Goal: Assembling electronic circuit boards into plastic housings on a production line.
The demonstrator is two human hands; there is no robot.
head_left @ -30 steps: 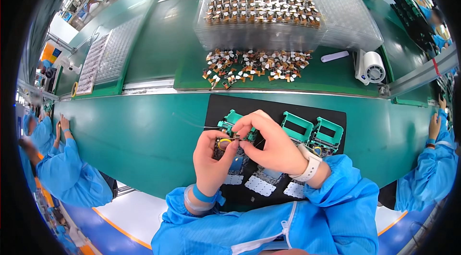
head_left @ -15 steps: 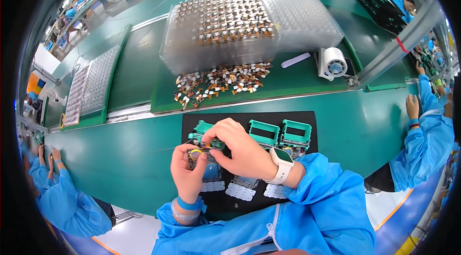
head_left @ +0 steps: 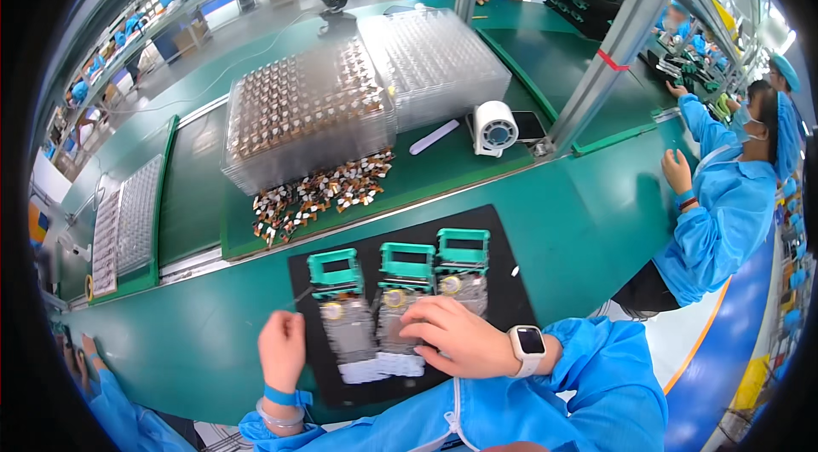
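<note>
Three circuit boards lie side by side on a black mat [head_left: 503,282], with green plastic frames at their far ends. They are the left board [head_left: 348,333], the middle board [head_left: 392,303] and the right board [head_left: 474,290]. Each has a round yellowish part near its frame; white plates [head_left: 383,367] show at the near ends. My left hand [head_left: 281,350] hovers by the mat's left edge, fingers curled; whether it pinches something small is hidden. Over the middle and right boards reaches my right hand [head_left: 456,337], its fingers loosely apart and nothing visible in them.
Beyond the mat, a heap of small flex-cable parts [head_left: 324,192] lies before stacked clear trays [head_left: 311,103]. A white fan [head_left: 494,128] and a pale strip [head_left: 434,137] stand to their right. A metal post [head_left: 609,51] rises there. A co-worker [head_left: 724,188] sits at right.
My hands have come apart and down from the left board's frame: the left toward the mat's edge, the right over the boards. The view has turned, showing the mat tilted.
</note>
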